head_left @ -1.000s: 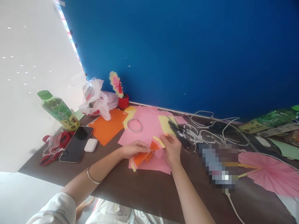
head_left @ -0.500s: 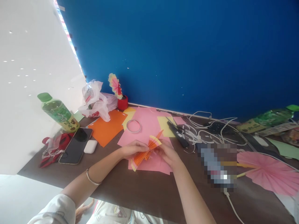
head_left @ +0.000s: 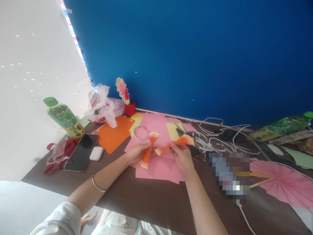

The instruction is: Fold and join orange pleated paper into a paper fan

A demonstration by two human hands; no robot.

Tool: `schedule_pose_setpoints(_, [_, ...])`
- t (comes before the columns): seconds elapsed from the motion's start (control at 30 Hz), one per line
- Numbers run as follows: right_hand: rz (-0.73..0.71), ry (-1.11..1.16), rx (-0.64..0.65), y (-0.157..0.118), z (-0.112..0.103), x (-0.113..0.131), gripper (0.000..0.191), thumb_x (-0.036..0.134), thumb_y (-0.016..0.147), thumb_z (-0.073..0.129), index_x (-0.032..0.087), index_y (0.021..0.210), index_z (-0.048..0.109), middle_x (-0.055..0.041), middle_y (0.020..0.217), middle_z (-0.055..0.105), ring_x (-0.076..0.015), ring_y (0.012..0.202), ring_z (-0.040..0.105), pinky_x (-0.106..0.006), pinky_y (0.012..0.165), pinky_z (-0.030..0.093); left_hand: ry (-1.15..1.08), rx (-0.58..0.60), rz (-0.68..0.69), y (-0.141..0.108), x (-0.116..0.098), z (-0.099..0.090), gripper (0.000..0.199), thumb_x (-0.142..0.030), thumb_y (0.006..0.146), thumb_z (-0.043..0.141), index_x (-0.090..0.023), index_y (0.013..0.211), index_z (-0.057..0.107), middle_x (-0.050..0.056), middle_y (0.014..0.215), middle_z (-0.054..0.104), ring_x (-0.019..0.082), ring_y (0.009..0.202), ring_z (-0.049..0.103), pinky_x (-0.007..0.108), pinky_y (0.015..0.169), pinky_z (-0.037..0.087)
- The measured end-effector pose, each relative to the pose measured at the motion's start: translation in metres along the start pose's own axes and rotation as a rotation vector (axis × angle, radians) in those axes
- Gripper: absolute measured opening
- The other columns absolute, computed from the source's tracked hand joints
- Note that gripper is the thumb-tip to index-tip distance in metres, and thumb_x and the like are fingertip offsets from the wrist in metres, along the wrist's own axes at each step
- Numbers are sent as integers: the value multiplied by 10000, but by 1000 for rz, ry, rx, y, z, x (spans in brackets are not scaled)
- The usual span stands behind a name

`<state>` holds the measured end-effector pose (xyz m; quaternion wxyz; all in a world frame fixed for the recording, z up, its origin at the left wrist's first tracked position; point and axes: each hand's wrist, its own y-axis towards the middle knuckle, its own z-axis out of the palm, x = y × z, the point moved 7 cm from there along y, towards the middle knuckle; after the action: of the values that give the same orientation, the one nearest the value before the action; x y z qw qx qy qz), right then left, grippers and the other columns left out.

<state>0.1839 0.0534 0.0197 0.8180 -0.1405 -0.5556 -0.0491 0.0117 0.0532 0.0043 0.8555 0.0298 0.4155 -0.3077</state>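
Between the fingers of my left hand (head_left: 139, 152) is a pleated orange paper piece (head_left: 146, 156) with yellow ends, pinched near its middle so both ends flare. My right hand (head_left: 182, 156) pinches a second pleated orange paper (head_left: 184, 140), also yellow-edged, which points to the upper right. The two pieces are apart, held above pink paper sheets (head_left: 156, 169). A thin ring-shaped band (head_left: 141, 132) lies on the pink paper just beyond my left hand. Scissors (head_left: 181, 131) lie beyond my right hand, partly hidden by the folded paper.
To the left are orange sheets (head_left: 114, 133), a white case (head_left: 96, 153), a phone (head_left: 81, 153), a green bottle (head_left: 65, 117) and a plastic bag (head_left: 102, 107). A paper fan stands in a red pot (head_left: 130, 108). White cables (head_left: 207, 143) and a pink fan (head_left: 281, 181) lie right.
My hands have moved apart. The two pleated orange papers, close together before, are now separate, one in each hand. The right one has swung to the right, over the scissors.
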Motion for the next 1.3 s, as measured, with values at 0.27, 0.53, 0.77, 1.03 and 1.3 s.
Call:
schedule_pose_setpoints(0.27, [132,-84,399,-22,31,-15,268,276,526,802,198,733,650,13,650,653,-124,592,599,-256,594,495,-40,11,-45,-3,1,8,321,-321,741,650,-86,959,646,44,679,597,136,660,582,305,754,440])
schedule_pose_setpoints(0.53, [152,-208,465,-31,46,-18,304,250,579,772,190,862,678,-38,826,698,-163,766,638,-283,718,493,12,78,-40,-1,10,9,328,-344,731,659,-95,945,655,54,729,599,120,659,552,285,720,416])
schedule_pose_setpoints(0.77, [152,-253,507,-34,43,-13,227,241,593,761,176,788,664,6,639,652,-119,549,569,-252,549,466,44,25,-52,-1,10,5,351,-370,741,643,-91,954,658,12,630,529,71,561,473,235,634,378])
schedule_pose_setpoints(1.03, [135,-293,464,-35,46,-20,320,277,612,757,194,909,672,-49,887,693,-192,834,630,-315,757,490,32,85,-33,-2,11,11,335,-375,737,645,-86,906,658,59,728,592,117,648,550,271,689,414])
schedule_pose_setpoints(1.3, [86,-355,446,-35,47,-19,323,290,646,739,209,952,671,-59,993,688,-223,954,622,-360,876,467,36,75,-32,-3,10,12,340,-387,745,633,-83,896,660,76,743,616,148,701,574,288,712,430])
